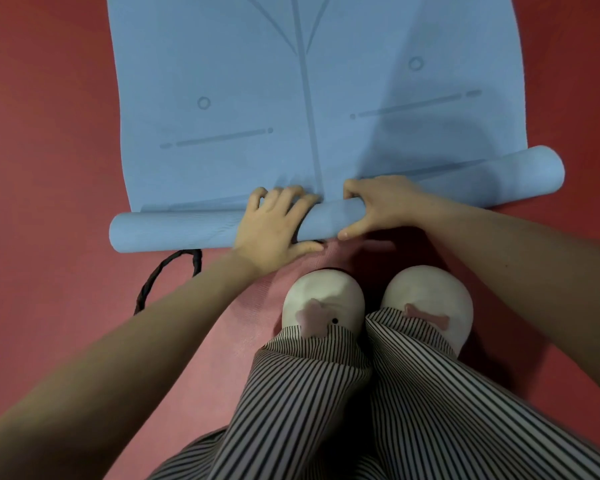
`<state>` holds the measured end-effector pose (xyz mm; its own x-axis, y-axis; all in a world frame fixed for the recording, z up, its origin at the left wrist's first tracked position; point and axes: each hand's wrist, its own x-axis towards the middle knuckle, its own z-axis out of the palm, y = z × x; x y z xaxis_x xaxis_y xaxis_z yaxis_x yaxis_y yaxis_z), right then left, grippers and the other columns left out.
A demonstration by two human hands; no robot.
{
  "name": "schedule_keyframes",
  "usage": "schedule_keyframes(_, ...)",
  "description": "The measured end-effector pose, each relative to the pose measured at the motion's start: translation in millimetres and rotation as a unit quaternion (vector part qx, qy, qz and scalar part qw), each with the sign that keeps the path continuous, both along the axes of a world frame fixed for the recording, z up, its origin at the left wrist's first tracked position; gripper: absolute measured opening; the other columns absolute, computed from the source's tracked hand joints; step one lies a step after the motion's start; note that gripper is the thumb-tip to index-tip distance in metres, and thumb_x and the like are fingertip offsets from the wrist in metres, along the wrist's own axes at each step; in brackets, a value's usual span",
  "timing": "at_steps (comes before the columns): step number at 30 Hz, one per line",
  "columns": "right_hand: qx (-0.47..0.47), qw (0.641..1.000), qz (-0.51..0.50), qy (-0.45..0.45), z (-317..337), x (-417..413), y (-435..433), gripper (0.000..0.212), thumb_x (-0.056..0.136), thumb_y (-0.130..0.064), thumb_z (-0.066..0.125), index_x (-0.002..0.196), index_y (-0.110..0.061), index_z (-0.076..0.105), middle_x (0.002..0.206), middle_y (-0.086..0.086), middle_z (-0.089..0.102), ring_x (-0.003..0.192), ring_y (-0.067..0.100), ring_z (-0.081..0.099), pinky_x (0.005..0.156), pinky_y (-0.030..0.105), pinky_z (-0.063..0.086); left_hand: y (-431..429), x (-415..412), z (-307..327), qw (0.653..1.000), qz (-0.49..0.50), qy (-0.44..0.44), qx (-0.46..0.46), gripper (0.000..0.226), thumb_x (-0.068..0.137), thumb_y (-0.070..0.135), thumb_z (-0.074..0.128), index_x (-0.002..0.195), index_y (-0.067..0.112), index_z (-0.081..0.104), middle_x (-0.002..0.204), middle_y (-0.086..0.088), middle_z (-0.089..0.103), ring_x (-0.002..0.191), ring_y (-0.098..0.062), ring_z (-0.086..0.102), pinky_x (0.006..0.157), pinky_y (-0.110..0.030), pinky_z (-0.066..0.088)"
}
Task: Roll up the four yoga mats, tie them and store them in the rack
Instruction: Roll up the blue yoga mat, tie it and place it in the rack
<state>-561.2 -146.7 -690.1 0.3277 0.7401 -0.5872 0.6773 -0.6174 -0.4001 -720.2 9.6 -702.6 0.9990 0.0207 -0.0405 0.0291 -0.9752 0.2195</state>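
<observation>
Head view: left hand [274, 226] and right hand [385, 206], side by side, curl their fingers over the blue yoga mat's [250, 64] rolled end. Its flat part stretches beyond the fingertips; a black strap [160, 275] lies beside the left wrist.

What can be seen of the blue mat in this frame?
The blue mat is light blue, matte and foam-like, printed with darker lines, dashes and circles. Its near end is rolled into a tube lying slanted on the red floor, right end farther away; the rest lies flat and runs out of the top of the view. The left hand and right hand grip the roll near its middle, fingers curled over it, thumbs on the near side. A black cord meets its near left edge.
</observation>
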Motion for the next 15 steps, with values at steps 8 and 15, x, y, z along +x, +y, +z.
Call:
schedule_keyframes(8,0.151,0.974,0.055,-0.161,-8,-13,-16,0.063,0.072,-0.059,0.062,0.117,-0.017,0.052,0.123,0.006,0.047,0.101,0.026,0.056,0.089,0.036,0.027,9,21,4,0.981,0.008,0.179,-0.075,0.065,0.074,0.064,0.067,0.124,0.026,0.050,0.116,0.006,0.055,0.109,-0.019,0.046,0.093,-0.032,0.031)
schedule_keyframes(15,0.198,0.934,0.100,-0.279,-22,-23,-27,0.065,0.054,-0.050,0.083,0.098,-0.011,0.057,0.091,0.012,0.059,0.074,0.029,0.058,0.070,0.038,0.030,13,17,-5,0.987,-0.026,0.141,-0.069,0.076,0.072,0.073,0.056,0.131,0.026,0.049,0.122,0.004,0.051,0.111,-0.020,0.046,0.096,-0.035,0.028)
